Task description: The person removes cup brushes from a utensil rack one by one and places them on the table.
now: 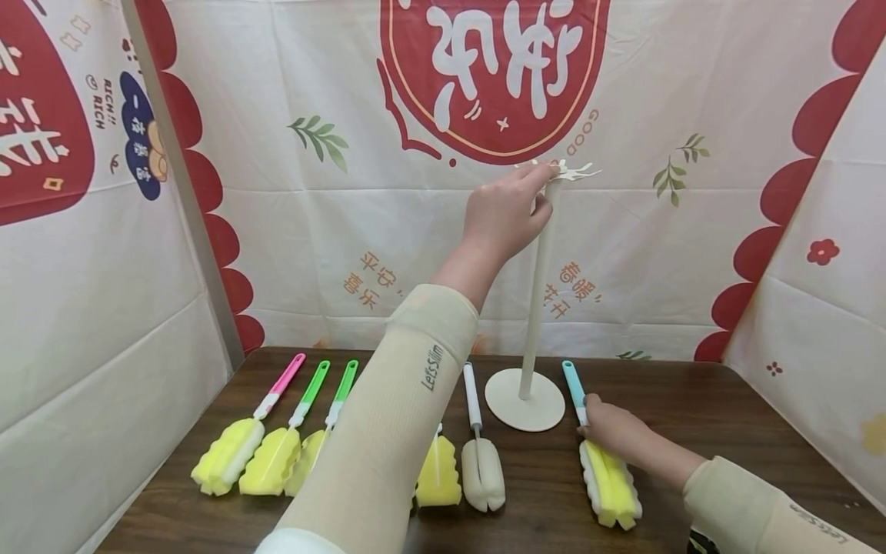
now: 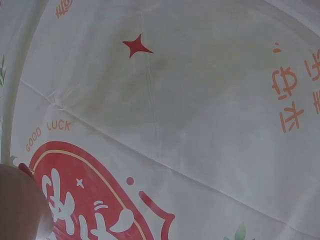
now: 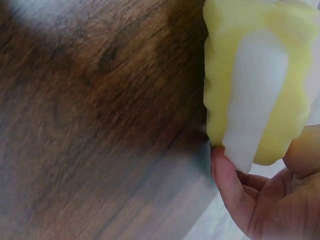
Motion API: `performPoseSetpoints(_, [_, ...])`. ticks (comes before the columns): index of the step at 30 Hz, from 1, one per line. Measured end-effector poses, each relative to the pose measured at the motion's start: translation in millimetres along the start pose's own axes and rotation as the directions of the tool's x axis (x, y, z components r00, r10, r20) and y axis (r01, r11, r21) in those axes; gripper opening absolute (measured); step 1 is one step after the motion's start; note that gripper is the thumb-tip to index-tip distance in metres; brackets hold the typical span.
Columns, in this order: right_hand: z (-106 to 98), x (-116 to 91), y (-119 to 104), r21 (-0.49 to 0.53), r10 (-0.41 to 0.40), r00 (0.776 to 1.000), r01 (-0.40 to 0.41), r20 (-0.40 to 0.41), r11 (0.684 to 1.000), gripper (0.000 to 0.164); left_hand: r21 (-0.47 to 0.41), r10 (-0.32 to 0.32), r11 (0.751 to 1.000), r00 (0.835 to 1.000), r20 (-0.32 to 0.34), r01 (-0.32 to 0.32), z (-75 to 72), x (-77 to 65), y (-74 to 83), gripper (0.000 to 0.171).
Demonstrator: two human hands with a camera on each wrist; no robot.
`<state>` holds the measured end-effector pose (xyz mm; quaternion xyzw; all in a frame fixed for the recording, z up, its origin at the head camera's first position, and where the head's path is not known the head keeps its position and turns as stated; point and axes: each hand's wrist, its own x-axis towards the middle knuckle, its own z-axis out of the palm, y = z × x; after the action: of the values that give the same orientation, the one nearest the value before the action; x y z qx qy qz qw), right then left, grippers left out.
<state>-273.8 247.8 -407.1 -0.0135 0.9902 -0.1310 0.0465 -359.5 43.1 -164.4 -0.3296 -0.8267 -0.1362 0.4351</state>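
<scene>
My left hand (image 1: 505, 208) is up at the top of a cream-coloured stand (image 1: 535, 308), its fingers and thumb holding the pole just by the prongs (image 1: 580, 173). The stand is upright on its round base. Only a blurred part of this hand (image 2: 22, 202) enters the left wrist view. Low on the right, my right hand (image 1: 616, 431) grips a sponge brush (image 1: 611, 488) at the neck, between its blue handle and its yellow-and-white sponge head. In the right wrist view the sponge head (image 3: 215, 75) fills the upper right, and the fingers curl at its lower end.
Left of the stand on the dark wooden table (image 1: 664, 385) lie a pink-handled brush (image 1: 224, 458), two green-handled brushes (image 1: 272, 462), a yellow sponge head (image 1: 438, 473) partly behind my left arm, and a white-handled brush (image 1: 482, 473). Printed cloth (image 1: 388, 231) closes the back and sides.
</scene>
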Motion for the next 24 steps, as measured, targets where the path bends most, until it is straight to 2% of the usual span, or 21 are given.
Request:
performPoseSetpoints(12, [2.4, 0.6, 0.7, 0.012, -0.006, 1.0, 0.006, 0.026, 1.0, 0.031, 0.004, 0.0, 1.0, 1.0, -0.009, 0.0, 0.5, -0.7, -0.2, 0.04])
performPoseSetpoints(24, [2.1, 2.5, -2.2, -0.019, -0.002, 0.999, 0.003, 0.051, 1.0, 0.039, 0.002, -0.007, 1.0, 1.0, -0.007, 0.007, 0.4, -1.5, 0.5, 0.041])
